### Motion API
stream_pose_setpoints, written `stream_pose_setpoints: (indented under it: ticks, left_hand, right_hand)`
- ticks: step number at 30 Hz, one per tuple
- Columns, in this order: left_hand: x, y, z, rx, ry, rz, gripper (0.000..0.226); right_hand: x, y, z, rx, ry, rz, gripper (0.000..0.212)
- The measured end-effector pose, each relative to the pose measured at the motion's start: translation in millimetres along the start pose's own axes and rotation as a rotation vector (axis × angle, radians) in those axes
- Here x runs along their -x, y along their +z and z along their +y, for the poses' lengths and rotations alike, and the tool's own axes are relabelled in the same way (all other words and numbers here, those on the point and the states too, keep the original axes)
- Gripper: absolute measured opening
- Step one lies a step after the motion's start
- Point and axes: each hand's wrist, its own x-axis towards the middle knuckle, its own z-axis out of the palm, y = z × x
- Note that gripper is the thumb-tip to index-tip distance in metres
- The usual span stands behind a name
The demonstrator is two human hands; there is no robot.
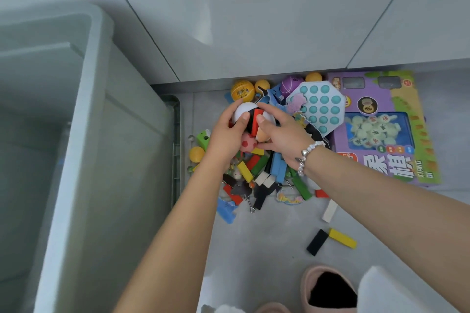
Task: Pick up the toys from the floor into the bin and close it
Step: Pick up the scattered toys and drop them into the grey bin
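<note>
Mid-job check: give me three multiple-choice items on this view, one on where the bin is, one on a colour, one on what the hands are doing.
1. Where is the bin relative to the toy pile?
A. To its left
B. To its right
C. Under it

2. What colour are the bubbles on the pop toy?
A. Red
B. Teal
C. Black

3. What is the state of the two hands?
A. Both flat on the floor
B. Both gripping a bunch of toys
C. Both inside the bin

Answers:
1. A, the grey bin wall fills the left of the view and the pile lies to its right.
2. B, rows of teal bubbles sit on a pale board.
3. B, the left hand and right hand curl round a white ball, a red block and other pieces above the pile.
</note>
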Motion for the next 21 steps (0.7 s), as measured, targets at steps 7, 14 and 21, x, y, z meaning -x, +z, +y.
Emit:
stream_pose_setpoints:
  ticks: [7, 14, 21]
  left_hand:
    - [23, -21, 41, 0.061, 0.048, 0.077, 0.038]
    - [74, -53, 93, 0.108, 0.116, 0.179, 0.039]
    - [152, -120, 151, 0.151, 0.206, 0.298, 0.039]
  right_hand:
    - [23, 16, -46, -0.025, -0.051, -0.045, 0.037]
    - [73, 38, -112, -0.015, -0.069, -0.127, 0.039]
    - [147, 92, -184, -0.001, -0.144, -0.272, 0.04]
